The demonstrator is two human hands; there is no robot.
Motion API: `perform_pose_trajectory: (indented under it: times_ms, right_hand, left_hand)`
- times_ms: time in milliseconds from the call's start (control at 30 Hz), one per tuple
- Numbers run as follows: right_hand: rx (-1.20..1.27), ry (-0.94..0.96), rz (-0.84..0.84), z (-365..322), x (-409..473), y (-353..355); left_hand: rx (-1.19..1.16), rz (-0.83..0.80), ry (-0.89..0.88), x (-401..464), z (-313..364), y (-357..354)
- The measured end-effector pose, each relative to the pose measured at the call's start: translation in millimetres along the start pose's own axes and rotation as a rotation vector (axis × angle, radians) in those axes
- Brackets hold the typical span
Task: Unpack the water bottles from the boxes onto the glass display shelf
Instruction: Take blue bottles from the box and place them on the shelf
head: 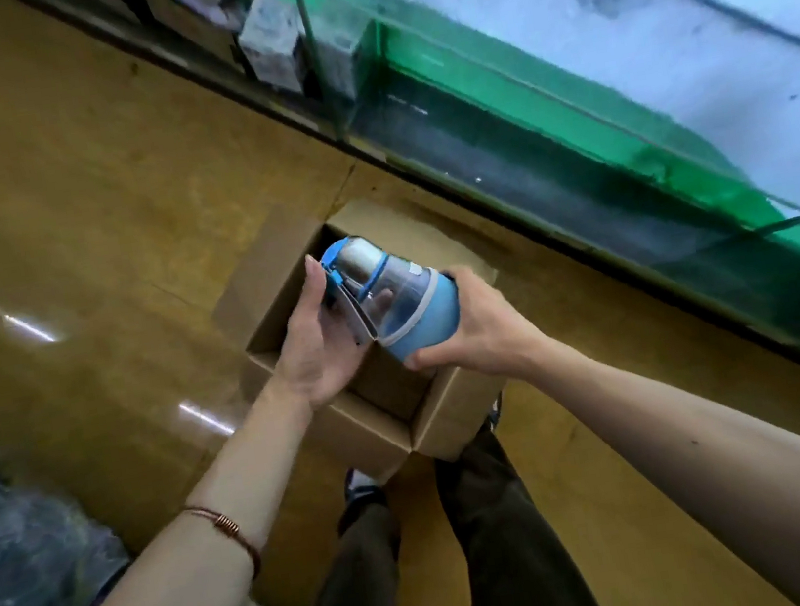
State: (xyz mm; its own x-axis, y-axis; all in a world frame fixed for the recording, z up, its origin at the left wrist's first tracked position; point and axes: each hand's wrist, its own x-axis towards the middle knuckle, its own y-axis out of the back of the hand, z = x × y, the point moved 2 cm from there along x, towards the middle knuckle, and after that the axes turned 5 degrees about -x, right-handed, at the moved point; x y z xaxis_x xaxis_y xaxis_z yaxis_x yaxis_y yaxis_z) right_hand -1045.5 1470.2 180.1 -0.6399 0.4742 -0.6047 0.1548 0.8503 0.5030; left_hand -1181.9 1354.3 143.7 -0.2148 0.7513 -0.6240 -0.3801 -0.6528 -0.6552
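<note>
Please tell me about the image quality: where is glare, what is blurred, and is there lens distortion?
Head view: bright streaks of glare lie on the glossy floor at left; the glass display shelf at upper right is washed out and smeared by motion blur; the water bottle and both hands are fairly sharp; the plastic wrap at lower left is blurred; the wide-angle lens stretches the forearms toward the lower corners.

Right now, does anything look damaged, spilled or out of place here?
Nothing stands out. Both hands hold the blue water bottle sideways over the open cardboard box on the floor; no spill or damage shows.
</note>
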Motion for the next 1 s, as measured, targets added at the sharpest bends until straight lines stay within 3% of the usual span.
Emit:
perform_pose_trajectory:
  times_ms: [200, 467, 800, 1000]
  right_hand:
    - [0.074, 0.038, 0.053, -50.2, -85.3, 34.9]
    - [0.079, 0.146, 0.320, -111.8, -188.9, 81.4]
    - [-0.079, 0.248, 0.543, -110.8, -333.1, 164.8]
    - [-0.087, 0.253, 0.644, -82.8, -429.0, 220.6]
  left_hand:
    - [0.356, -0.207, -0.029, -69.0, 52.6, -52.4]
    - [0.625, -0.435, -0.233, -147.8, 100.6, -160.4]
    - [0.913, -0.685, -0.385, -230.2, 77.7, -293.9]
    - [0.988, -0.731, -0.516, -273.1, 30.4, -382.6]
